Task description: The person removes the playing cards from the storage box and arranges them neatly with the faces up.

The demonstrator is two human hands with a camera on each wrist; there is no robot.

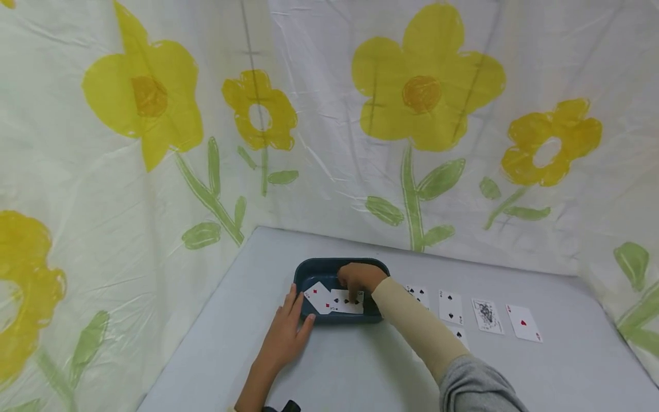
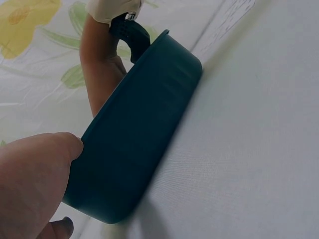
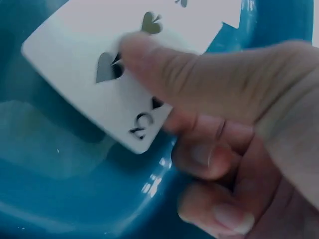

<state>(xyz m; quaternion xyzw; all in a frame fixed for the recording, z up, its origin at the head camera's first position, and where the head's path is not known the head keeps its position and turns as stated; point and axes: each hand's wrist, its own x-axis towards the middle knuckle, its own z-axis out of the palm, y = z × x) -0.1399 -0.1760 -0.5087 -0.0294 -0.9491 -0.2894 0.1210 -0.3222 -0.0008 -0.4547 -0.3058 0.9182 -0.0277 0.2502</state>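
A dark teal plastic tray (image 1: 342,319) stands on the table with a two of diamonds (image 1: 316,294) and a spade card (image 1: 340,308) lying in it, overlapping. My right hand (image 1: 362,276) reaches down into the tray. In the right wrist view its thumb (image 3: 164,67) lies on the face of the spade card (image 3: 65,47), other fingers are curled below, and the index fingertip is hidden behind the card. At the tray's near left corner rests my left hand (image 1: 285,335), fingers straight along the left side and thumb against the outer wall.
Several face-up cards lie right of the tray: an ace of hearts (image 1: 524,323), a joker (image 1: 487,316), a two of spades (image 1: 451,307) and others partly behind my right forearm. A flowered sheet (image 1: 319,114) hangs along the table's back edge.
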